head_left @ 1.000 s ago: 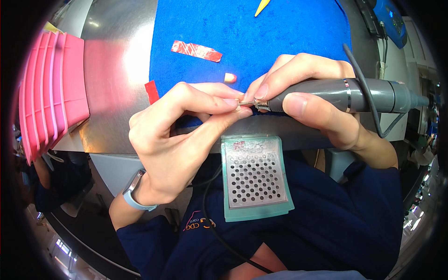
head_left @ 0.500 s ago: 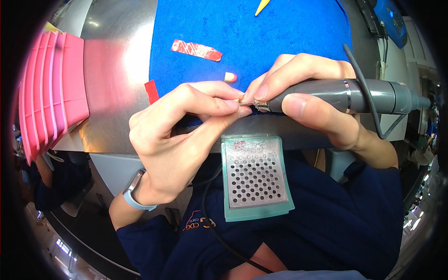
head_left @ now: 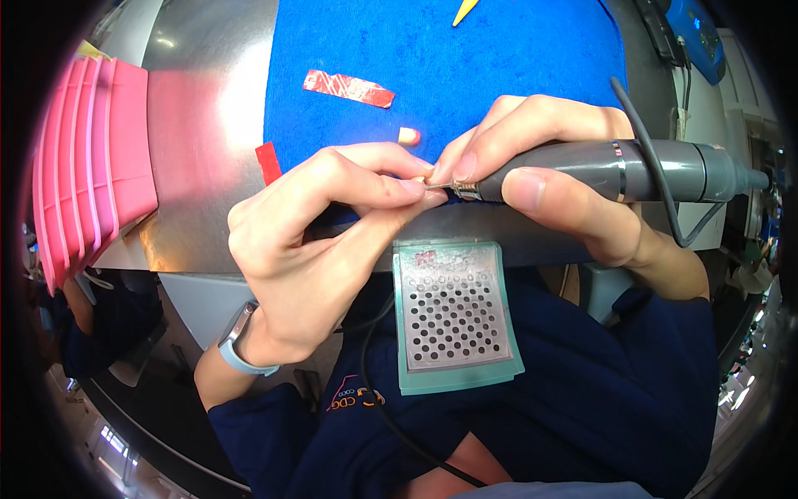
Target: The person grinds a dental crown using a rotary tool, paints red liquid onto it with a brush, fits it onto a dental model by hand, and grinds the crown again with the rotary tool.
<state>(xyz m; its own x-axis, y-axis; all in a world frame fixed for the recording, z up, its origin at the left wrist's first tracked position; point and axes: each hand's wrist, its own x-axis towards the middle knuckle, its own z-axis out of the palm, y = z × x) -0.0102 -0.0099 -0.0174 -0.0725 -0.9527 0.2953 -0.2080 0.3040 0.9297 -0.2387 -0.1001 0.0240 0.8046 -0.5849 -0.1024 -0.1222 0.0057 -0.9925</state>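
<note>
My right hand [head_left: 573,179] is wrapped round a dark grey rotary handpiece [head_left: 573,169], which lies nearly level and points left. Its thin metal bit [head_left: 440,186] reaches the fingertips of my left hand [head_left: 324,220]. There, thumb and forefinger pinch a tiny gold-coloured piece [head_left: 422,179], mostly hidden by the fingers, so its kind cannot be made out. Bit and piece appear to touch. Just beyond the fingertips, a small cream-and-red stub [head_left: 408,135] lies on the blue cloth [head_left: 499,58]. A grey cord [head_left: 657,166] loops over the handpiece's rear.
A green-framed perforated metal plate [head_left: 455,312] sits at the table's near edge, below my hands. Red tape strips [head_left: 349,88] and a yellow pointed object [head_left: 464,12] rest on the cloth. Pink stacked trays [head_left: 104,158] stand left; a blue device [head_left: 697,41] is far right.
Both hands hold nearly the same pose. The bit and the small piece have shifted only very slightly against each other at my left fingertips.
</note>
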